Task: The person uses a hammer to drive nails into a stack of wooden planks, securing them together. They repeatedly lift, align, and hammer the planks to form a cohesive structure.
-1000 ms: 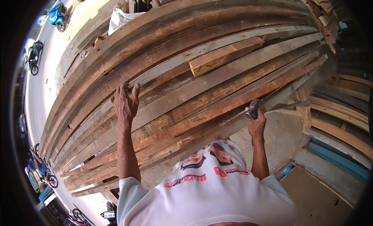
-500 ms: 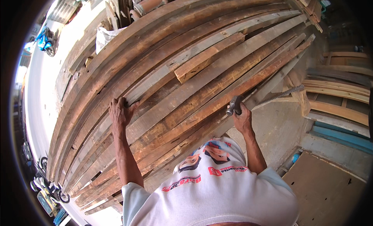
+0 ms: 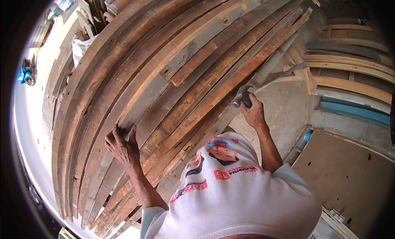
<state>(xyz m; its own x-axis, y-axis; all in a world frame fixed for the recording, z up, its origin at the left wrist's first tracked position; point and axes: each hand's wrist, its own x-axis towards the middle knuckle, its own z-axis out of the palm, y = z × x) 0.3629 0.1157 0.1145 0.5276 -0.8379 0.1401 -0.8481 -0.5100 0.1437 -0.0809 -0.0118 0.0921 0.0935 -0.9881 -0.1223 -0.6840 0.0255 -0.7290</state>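
Observation:
My left hand (image 3: 124, 146) is closed on a long, weathered wooden plank (image 3: 142, 109), fingers over its far edge and thumb on the near side. The plank has a grey face and a lighter brown edge and slants toward the upper right. A shorter brown wood strip (image 3: 207, 52) lies along its near side. Nearer my body, my right hand (image 3: 255, 113) grips a dark metal claw hammer (image 3: 243, 96) close to its head. A long thin dark bar (image 3: 284, 74) extends from beside the hammer toward the upper right; whether it belongs to the hammer is unclear.
Several long boards (image 3: 94, 87) lie side by side beyond and around the plank. More timber (image 3: 349, 62) is stacked at the right, above a blue beam (image 3: 354, 111). A brown panel (image 3: 341, 173) stands at the lower right. Far left lie a bright road and a blue motorbike (image 3: 25, 76).
The plank in my left hand has turned and shows more of its grey face and lighter edge. Both hands keep their holds, and the whole view has shifted.

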